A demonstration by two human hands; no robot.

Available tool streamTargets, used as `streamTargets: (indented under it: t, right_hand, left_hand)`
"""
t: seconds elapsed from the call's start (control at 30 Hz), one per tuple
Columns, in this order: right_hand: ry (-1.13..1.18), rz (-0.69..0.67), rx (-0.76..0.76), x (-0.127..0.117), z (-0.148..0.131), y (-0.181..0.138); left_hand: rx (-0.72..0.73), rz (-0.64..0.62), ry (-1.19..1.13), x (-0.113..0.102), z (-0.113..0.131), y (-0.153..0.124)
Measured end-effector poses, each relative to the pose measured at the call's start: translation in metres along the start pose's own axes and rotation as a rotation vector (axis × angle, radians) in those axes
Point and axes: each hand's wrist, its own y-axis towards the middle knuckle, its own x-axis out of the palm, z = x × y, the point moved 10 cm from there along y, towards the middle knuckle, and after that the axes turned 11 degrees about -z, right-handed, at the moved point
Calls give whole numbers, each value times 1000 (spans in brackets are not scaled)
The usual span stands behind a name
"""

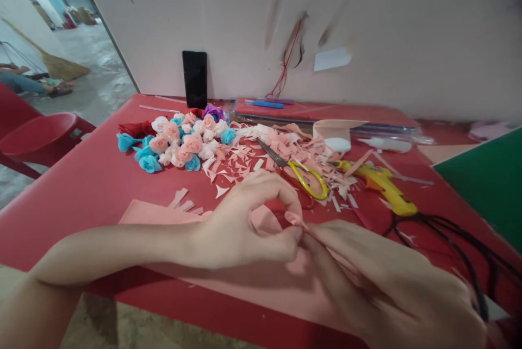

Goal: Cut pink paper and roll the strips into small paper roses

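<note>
My left hand [248, 224] and my right hand [379, 278] meet over a red table [89, 186], both pinching a small piece of pink crepe paper [294, 219] between fingertips. The fingers of both hands are closed on it. Under my hands lies a larger pink paper sheet [155, 212] with cut strips at its far edge. Beyond my hands lie yellow-handled scissors [302, 175] among pink paper scraps [244, 156].
A pile of small paper roses [179, 139] in pink, blue, white, red and purple sits at the back left. A yellow glue gun [385, 186] with a black cord lies right. A black phone [194, 78] leans on the wall. Green sheet [485, 180] at right; red chair [41, 134] at left.
</note>
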Motion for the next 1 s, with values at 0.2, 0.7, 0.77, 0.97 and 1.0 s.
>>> streamTargets:
  t: [0.2,0.7,0.77,0.97,1.0]
  right_hand:
    - [156,122,13,-9,6,4]
    - [138,35,57,-9,4,8]
    - [95,-16,34,-7,-1,9]
    - [-24,41,-60,-5,-6,2]
    - [-18,44,-72,-4,-6,1]
  left_hand:
    - [-26,33,-42,-3,-3,0]
    - [-35,1,-89,-1,-6,0]
    - [-31,-5,-84,0,-5,0]
    - [21,-17,-72,2,1,0]
    - [36,-13,-76,2,2,0]
